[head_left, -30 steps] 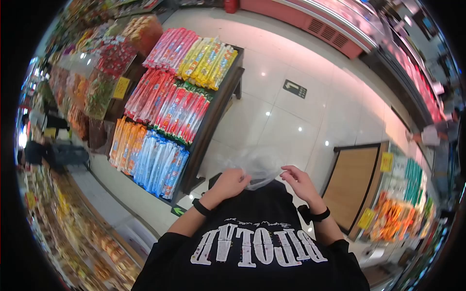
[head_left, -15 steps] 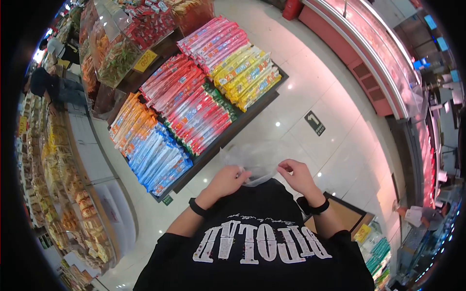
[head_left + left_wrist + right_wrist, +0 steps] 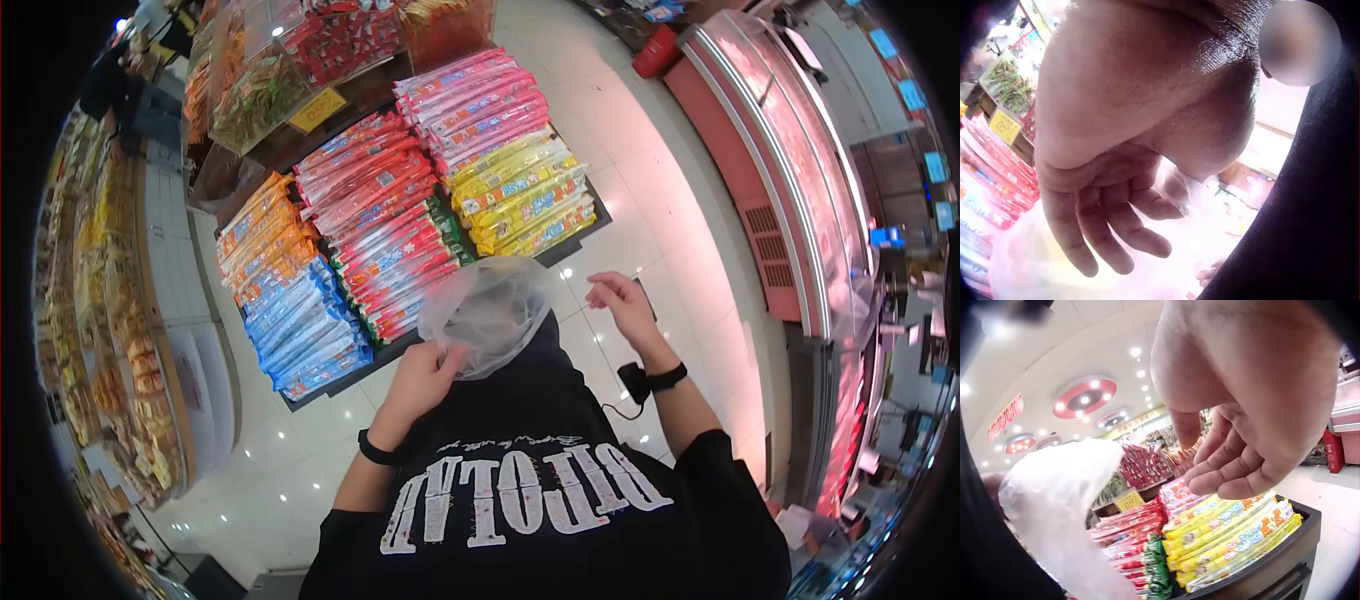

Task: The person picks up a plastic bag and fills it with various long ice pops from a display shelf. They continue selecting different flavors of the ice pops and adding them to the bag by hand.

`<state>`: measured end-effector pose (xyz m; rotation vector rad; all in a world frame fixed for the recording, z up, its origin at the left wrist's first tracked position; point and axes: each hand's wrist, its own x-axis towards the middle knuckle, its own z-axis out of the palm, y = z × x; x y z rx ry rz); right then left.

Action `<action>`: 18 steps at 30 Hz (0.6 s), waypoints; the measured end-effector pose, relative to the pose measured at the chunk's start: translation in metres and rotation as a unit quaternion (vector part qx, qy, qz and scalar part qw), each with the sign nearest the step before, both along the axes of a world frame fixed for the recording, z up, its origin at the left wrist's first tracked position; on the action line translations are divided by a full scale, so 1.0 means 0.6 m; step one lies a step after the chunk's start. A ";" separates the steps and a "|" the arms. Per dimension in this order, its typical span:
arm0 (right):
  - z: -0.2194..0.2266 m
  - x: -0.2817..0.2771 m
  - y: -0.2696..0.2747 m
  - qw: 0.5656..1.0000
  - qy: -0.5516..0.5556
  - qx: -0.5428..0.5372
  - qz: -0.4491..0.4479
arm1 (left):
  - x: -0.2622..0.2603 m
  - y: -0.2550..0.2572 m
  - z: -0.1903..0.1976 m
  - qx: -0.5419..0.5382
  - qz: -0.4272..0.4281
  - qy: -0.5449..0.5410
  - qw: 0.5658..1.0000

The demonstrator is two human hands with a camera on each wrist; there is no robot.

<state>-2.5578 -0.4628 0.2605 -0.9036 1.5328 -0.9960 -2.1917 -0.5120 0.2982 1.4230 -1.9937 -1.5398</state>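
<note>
- The left hand (image 3: 428,380) pinches the plastic bag (image 3: 490,310) between thumb and forefinger, its other fingers loosely bent.
- The right hand (image 3: 625,300) holds nothing—fingers slackly curled, apart from the bag.
- The bag hangs in front of the person, before the packet display; its film is thin, cloudy, crinkled and puffed into a rounded pouch.
- The step in hand looks like readying the bag; the next move would call for a steady left pinch, since film this limp should fold easily.
- Beyond lie long, slim, glossy packets, in yellow (image 3: 525,195), pink (image 3: 475,100), orange (image 3: 262,235) and blue (image 3: 305,325) rows—shiny wrappers, probably slippery—on a dark, hard-edged stand (image 3: 1307,531).
- Farther out: a clear-walled bin (image 3: 265,95) and smooth floor tiles (image 3: 300,480).
</note>
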 end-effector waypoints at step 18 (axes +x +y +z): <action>-0.252 -0.265 -0.423 0.965 0.225 0.045 0.124 | -0.190 0.084 -0.006 0.003 0.386 -0.005 0.922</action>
